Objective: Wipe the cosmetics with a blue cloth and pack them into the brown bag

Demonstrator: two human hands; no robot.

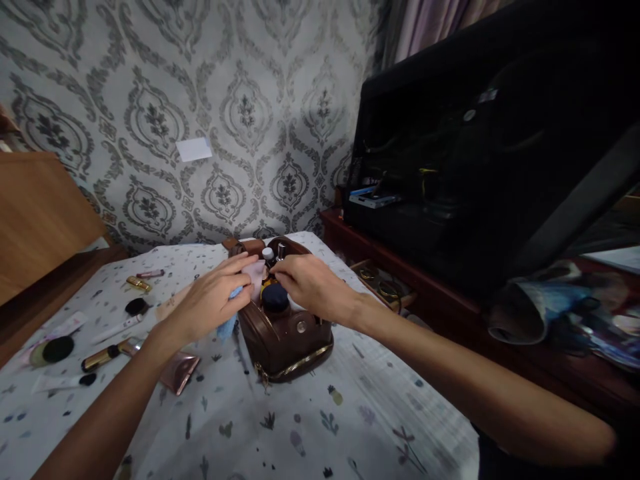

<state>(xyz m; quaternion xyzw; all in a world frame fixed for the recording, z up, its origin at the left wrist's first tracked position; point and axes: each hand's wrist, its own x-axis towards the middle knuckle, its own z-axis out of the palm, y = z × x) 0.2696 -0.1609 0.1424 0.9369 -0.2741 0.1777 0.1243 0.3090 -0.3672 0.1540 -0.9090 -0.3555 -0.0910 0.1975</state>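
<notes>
A brown leather bag [287, 343] with a gold zipper stands open on the patterned white cloth. Inside show a white-capped bottle [269, 254], a silver-topped item [281, 251] and a dark blue round item [275, 298]. My left hand [215, 297] is at the bag's left side, its fingers bent around a light blue item [227, 325] and beside a pale pink piece [255, 277]. Over the right part of the opening is my right hand [310, 283], its fingers pressed together; what they hold, if anything, is hidden.
Makeup items lie at the left, among them a gold tube [139, 284], a brush [136, 307], a dark round lid [59, 349] and a rose-gold case [180, 373]. A large black television [450, 160] stands at the right above an open drawer [383, 283].
</notes>
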